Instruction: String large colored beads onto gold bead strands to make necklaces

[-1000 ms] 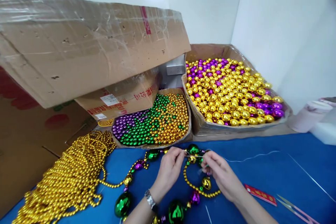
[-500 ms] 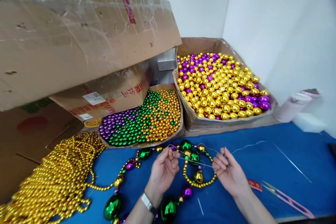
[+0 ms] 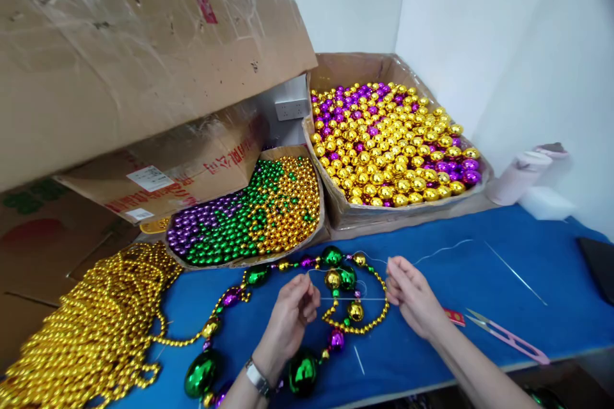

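Note:
My left hand, with a band on the wrist, is closed on a thin white thread. Across from it, my right hand pinches the same thread, which stretches between the two. Beneath and behind the thread lies a looped strand of small gold beads. Large beads are strung near it: green, gold and purple. More of the necklace runs left to a big green bead; another big green bead sits beside my left wrist.
Boxes of small mixed beads and gold-purple beads stand behind. Gold bead strands heap at left. Pink-handled scissors, a red packet and a long needle lie right on the blue cloth.
The view has shifted, so the boxes sit a little farther left and higher. My hands have moved slightly apart, with the thread still between them.

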`<state>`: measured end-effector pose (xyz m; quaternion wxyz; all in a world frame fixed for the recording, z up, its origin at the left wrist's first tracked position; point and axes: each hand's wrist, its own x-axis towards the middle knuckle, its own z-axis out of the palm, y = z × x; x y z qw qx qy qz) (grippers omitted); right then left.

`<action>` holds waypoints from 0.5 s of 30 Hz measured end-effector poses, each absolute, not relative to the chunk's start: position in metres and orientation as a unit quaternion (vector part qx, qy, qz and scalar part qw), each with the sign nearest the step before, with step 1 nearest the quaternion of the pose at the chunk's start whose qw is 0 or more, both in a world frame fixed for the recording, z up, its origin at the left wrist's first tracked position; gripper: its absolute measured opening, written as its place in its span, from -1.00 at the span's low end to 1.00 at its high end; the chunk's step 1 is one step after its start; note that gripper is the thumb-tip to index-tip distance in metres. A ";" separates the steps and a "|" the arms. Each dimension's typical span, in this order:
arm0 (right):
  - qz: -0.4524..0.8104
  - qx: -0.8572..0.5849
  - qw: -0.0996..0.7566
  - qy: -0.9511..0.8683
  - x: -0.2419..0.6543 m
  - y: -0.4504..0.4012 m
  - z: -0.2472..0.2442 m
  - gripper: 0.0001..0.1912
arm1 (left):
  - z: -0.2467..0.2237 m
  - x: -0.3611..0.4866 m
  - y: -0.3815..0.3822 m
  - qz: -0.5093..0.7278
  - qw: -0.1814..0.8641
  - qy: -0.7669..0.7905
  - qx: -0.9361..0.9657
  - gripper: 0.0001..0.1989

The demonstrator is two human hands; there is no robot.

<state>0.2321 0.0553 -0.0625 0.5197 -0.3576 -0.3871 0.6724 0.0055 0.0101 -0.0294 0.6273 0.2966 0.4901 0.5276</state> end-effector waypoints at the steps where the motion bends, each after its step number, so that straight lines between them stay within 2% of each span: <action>1: 0.667 -0.360 0.510 -0.407 0.233 0.057 -0.055 -0.78 | -0.022 0.007 0.010 0.519 0.598 0.504 0.345 -0.73; 3: 0.642 -0.363 0.475 -0.479 0.233 0.060 -0.036 -0.80 | -0.006 0.013 0.012 0.490 0.506 0.529 0.475 -0.74; 6: 0.541 -0.354 0.353 -0.676 0.222 0.063 -0.013 -0.72 | 0.012 0.026 0.017 0.441 0.357 0.531 0.629 -0.78; 9: 0.463 -0.328 0.275 -0.776 0.205 0.065 -0.002 -0.84 | 0.017 0.035 0.021 0.434 0.278 0.525 0.677 -0.82; 10: 0.457 -0.324 0.276 -0.781 0.201 0.065 0.000 -0.86 | 0.015 0.037 0.022 0.445 0.268 0.528 0.672 -0.82; 12: 0.443 -0.323 0.287 -0.785 0.198 0.067 0.005 -0.77 | 0.009 0.038 0.022 0.479 0.280 0.534 0.639 -0.81; 15: 0.428 -0.328 0.300 -0.787 0.200 0.070 0.017 -0.71 | -0.003 0.038 0.019 0.520 0.355 0.517 0.580 -0.79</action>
